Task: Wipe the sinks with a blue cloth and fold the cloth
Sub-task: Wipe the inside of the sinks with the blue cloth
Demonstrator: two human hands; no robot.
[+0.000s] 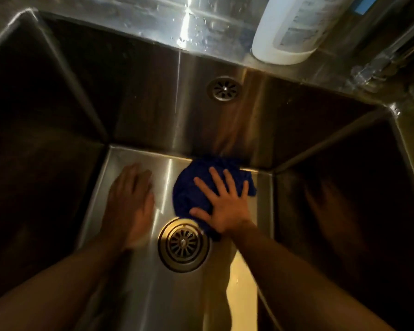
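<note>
Right, down in the deep steel sink I had both hands on the floor of the basin. My right hand lay flat with the fingers spread apart, pressing on the blue cloth rather than pinching it; so the grip was splayed wide, palm down. The cloth sat bunched at centre frame, hard against the back wall where it met the floor, just above and right of the floor drain, its lower edge touching the drain's rim. It had no clear long axis, just a rounded wad. My left hand rested to the left of the cloth, near but apart from it, flat and blurred, fingers together, holding nothing. The right hand was plainly the nearer, already on it. I judged the wiping was mid-stroke, with bare floor to the left and lower frame the likely way to sweep. A white bottle stood on the ledge, upper right.
</note>
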